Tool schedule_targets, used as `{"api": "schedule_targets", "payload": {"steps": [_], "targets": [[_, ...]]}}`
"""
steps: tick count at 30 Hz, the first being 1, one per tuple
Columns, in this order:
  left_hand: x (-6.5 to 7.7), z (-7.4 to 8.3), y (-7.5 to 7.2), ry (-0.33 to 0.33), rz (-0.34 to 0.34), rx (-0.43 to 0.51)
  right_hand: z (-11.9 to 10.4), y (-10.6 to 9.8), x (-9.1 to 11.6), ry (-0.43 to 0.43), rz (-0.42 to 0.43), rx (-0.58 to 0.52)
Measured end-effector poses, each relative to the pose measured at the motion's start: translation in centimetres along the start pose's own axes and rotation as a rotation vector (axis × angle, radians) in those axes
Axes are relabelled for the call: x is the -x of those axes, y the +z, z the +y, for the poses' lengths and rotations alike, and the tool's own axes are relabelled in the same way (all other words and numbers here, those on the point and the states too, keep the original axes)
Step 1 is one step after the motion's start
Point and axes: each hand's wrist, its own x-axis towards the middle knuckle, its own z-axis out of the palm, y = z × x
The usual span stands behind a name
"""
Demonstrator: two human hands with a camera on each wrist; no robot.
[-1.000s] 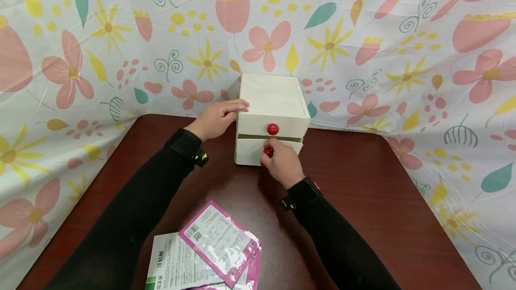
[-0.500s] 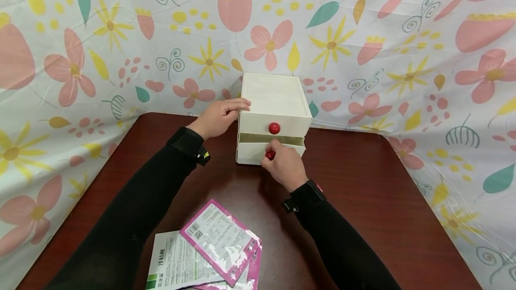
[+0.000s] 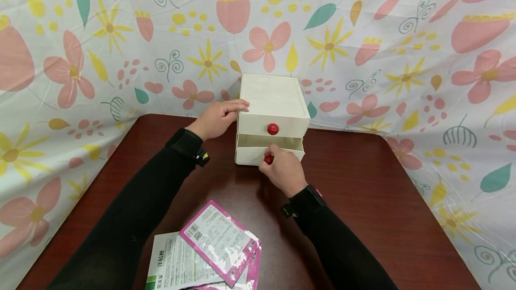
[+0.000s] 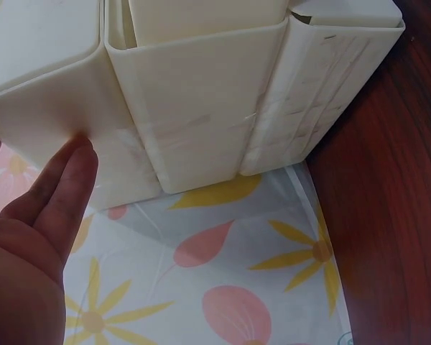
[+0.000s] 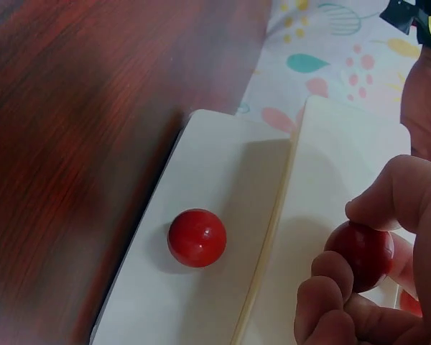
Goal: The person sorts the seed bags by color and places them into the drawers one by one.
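A cream box of stacked drawers (image 3: 274,95) with red knobs stands at the back of the table. My right hand (image 3: 286,171) pinches the round red knob (image 5: 360,255) of the drawer (image 3: 247,155) below the top one. That drawer is pulled partly out, its inside showing under the shut top drawer (image 3: 251,123). My left hand (image 3: 215,120) rests against the box's upper left edge, fingers (image 4: 70,187) extended along its side. In the right wrist view another red knob (image 5: 197,238) sits on the neighbouring drawer front (image 5: 223,165).
Several pink-edged and white packets (image 3: 219,240) lie overlapping at the front of the brown table (image 3: 363,200). A flower-printed cloth (image 3: 161,35) hangs behind the box and along both sides.
My right hand has drawn the drawer outward toward me, so its opening is wider. The left hand has stayed on the box, and the packets have not moved.
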Motion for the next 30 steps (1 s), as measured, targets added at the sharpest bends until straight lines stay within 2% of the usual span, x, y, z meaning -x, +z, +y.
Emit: {"api": "schedule_targets", "payload": {"steps": [19, 30], "targets": [[0.2, 0.1, -0.1, -0.005, -0.001, -0.008, -0.7, -0.3, 1.4, -0.013, 0.041, 0.003], [0.2, 0.0, -0.1, 0.002, 0.000, -0.007, -1.4, -0.9, 2.3, 0.003, 0.028, -0.008]]}}
